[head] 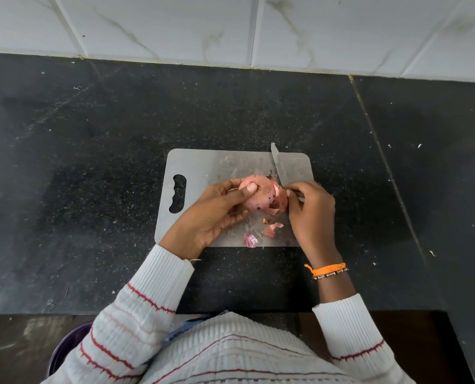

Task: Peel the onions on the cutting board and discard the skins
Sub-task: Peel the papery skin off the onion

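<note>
A pink onion point(259, 196) with dark specks is held just above the grey cutting board point(203, 164). My left hand point(217, 214) grips the onion from the left, thumb on top. My right hand point(312, 212) holds a knife point(279, 167), its blade pointing away over the board, and its fingers pinch a loose flap of skin point(282, 200) on the onion's right side. Several peeled skin pieces point(270, 230) lie on the board's near edge, with a purple-white piece point(249, 240) beside them.
The board lies on a black speckled stone counter point(92, 176) against a white tiled wall point(230, 26). A dark purple round container point(64, 350) stands below the counter's front edge at the lower left, partly hidden by my sleeve.
</note>
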### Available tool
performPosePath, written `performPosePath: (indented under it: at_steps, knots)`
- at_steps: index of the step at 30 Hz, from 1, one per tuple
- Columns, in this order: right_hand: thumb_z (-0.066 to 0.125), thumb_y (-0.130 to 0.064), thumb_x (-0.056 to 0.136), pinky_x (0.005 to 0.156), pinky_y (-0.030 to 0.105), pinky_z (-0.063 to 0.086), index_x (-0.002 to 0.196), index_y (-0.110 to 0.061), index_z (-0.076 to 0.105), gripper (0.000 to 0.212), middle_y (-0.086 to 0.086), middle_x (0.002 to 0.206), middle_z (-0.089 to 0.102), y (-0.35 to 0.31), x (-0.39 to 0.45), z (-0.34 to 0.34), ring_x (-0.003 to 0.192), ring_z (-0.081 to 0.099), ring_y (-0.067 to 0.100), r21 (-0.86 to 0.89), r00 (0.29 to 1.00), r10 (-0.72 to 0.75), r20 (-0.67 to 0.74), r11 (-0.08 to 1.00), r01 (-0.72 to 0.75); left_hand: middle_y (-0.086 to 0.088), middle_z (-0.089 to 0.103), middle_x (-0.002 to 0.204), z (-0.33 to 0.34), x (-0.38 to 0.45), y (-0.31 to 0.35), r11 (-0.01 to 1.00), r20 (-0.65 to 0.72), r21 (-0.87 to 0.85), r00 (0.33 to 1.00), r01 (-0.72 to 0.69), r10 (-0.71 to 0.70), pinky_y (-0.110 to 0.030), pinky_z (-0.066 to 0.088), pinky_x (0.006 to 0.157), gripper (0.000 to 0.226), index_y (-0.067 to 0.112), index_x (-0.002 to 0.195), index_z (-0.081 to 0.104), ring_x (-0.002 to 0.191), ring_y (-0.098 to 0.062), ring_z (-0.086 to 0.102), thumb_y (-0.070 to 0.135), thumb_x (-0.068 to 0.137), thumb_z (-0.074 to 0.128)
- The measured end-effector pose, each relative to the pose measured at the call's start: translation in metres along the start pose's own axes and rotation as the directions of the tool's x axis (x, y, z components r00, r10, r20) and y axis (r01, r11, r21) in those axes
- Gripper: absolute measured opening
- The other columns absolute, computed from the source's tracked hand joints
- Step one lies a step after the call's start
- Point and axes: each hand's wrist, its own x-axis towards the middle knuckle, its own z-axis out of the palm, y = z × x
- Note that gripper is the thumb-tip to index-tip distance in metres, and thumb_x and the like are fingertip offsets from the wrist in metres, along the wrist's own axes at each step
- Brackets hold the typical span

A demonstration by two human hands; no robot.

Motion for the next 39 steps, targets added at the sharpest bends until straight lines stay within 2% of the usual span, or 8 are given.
performPosePath:
  at_steps: [3,8,16,20,26,30,35,39]
  knots:
    - [0.059,-0.001,0.087,0.075,0.011,0.048,0.094,-0.005,0.070,0.014,0.006,0.092,0.068,-0.015,0.001,-0.005,0.086,0.063,0.012,0.146,0.996,-0.072,-0.047,0.986,0.078,-0.008,0.065,0.091,0.000,0.002,-0.002,1.000,-0.049,0.005,0.999,0.003,-0.002,-0.015,0.051,0.059,0.055,0.002,0.114,0.058,0.077,-0.013,0.056,0.030,0.067,0.065]
    - [0.068,-0.007,0.084,0.074,0.019,0.054,0.096,-0.009,0.072,0.013,0.002,0.093,0.067,-0.029,0.001,-0.013,0.088,0.065,0.009,0.305,0.985,-0.169,0.021,0.940,0.154,-0.007,0.066,0.087,0.003,0.003,-0.004,1.000,-0.058,0.019,0.998,-0.010,0.011,-0.013,0.050,0.056,0.049,0.004,0.110,0.062,0.073,-0.010,0.058,0.032,0.069,0.063]
    - [0.070,-0.005,0.081,0.072,0.016,0.054,0.092,-0.007,0.073,0.012,0.003,0.089,0.069,-0.024,0.003,-0.017,0.083,0.064,0.006,0.243,0.968,-0.248,0.030,0.942,0.233,0.000,0.069,0.067,0.008,0.004,-0.006,0.996,-0.045,0.053,0.996,-0.071,0.074,-0.012,0.048,0.048,0.018,0.004,0.096,0.062,0.056,-0.004,0.063,0.016,0.083,0.060]
    - [0.068,-0.005,0.082,0.070,0.025,0.056,0.091,-0.004,0.072,0.010,0.005,0.090,0.069,-0.019,0.004,-0.016,0.083,0.065,0.011,0.224,0.957,-0.289,0.029,0.935,0.276,-0.002,0.069,0.072,0.008,0.005,-0.007,0.989,-0.047,0.115,0.994,-0.088,0.094,-0.013,0.049,0.050,0.021,0.005,0.097,0.064,0.059,-0.004,0.063,0.019,0.082,0.061]
    - [0.067,-0.001,0.081,0.066,0.023,0.055,0.086,-0.003,0.067,0.005,0.007,0.088,0.065,-0.014,0.005,-0.009,0.077,0.062,0.012,0.141,0.937,-0.347,0.039,0.930,0.339,-0.005,0.069,0.075,0.008,0.008,-0.012,0.984,-0.060,0.162,0.995,-0.071,0.082,-0.015,0.049,0.050,0.036,0.005,0.096,0.066,0.062,-0.010,0.061,0.031,0.071,0.064]
    - [0.065,-0.003,0.084,0.065,0.014,0.050,0.087,-0.003,0.062,0.005,0.008,0.088,0.061,-0.012,0.005,-0.004,0.075,0.058,0.010,0.169,0.969,-0.243,0.048,0.958,0.231,-0.007,0.070,0.080,0.008,0.010,-0.014,0.980,-0.063,0.192,0.995,-0.058,0.072,-0.020,0.051,0.062,0.042,0.006,0.100,0.066,0.075,-0.019,0.058,0.034,0.069,0.065]
    - [0.060,-0.004,0.087,0.067,0.007,0.045,0.090,-0.004,0.060,0.003,0.005,0.088,0.060,-0.014,0.005,0.000,0.076,0.056,0.010,0.175,0.995,-0.096,0.040,0.981,0.088,-0.004,0.070,0.084,0.008,0.008,-0.011,0.981,0.021,0.185,0.998,-0.056,0.053,-0.021,0.057,0.067,0.025,0.006,0.108,0.061,0.074,-0.010,0.068,0.019,0.089,0.053]
    - [0.057,-0.007,0.090,0.064,0.006,0.043,0.091,-0.005,0.058,0.003,0.004,0.085,0.059,-0.007,0.010,-0.001,0.076,0.056,0.014,0.126,1.000,-0.010,0.025,0.992,0.007,-0.016,0.063,0.113,0.005,0.004,-0.008,0.993,0.071,0.120,0.997,-0.009,0.001,-0.039,0.054,0.084,0.031,0.004,0.121,0.053,0.103,-0.027,0.064,0.018,0.093,0.046]
